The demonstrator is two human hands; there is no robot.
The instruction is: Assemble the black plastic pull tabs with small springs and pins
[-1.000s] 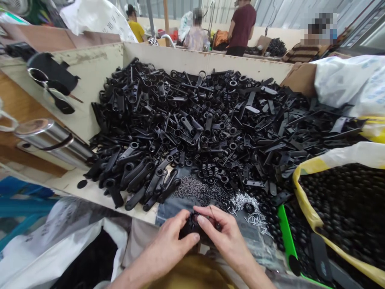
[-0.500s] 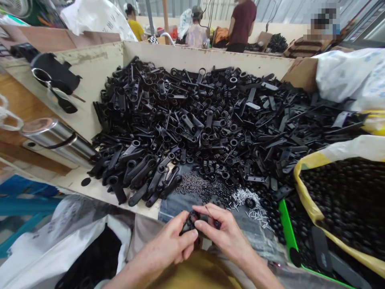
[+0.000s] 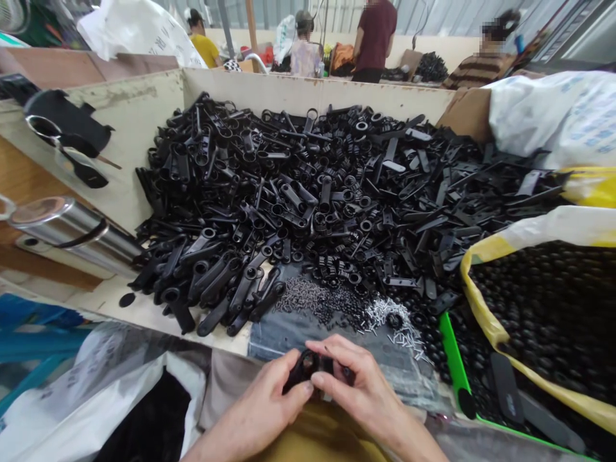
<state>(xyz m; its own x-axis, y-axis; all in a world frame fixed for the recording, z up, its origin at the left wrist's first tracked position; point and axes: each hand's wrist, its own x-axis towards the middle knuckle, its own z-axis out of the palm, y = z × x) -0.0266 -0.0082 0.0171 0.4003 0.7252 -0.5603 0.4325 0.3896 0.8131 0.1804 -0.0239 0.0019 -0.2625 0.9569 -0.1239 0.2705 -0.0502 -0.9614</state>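
Observation:
My left hand is closed round a black plastic part with a round opening at its end. Opposite it, my right hand pinches a small black ring-like piece close against that part; the fingers hide much of both. The hands are low in the view, over my lap at the work surface's near edge. Just beyond them lie small dark pins, little black pieces and a heap of silver screws on a dark mat.
A large pile of black plastic arms and rings fills the pale wooden bin. On the right stands a yellow-edged sack of black round pieces, beside a green strip. A steel flask leans left. Several people work behind.
My right hand has brought the small ring-like piece up against the part in my left hand. The whole view has shifted slightly.

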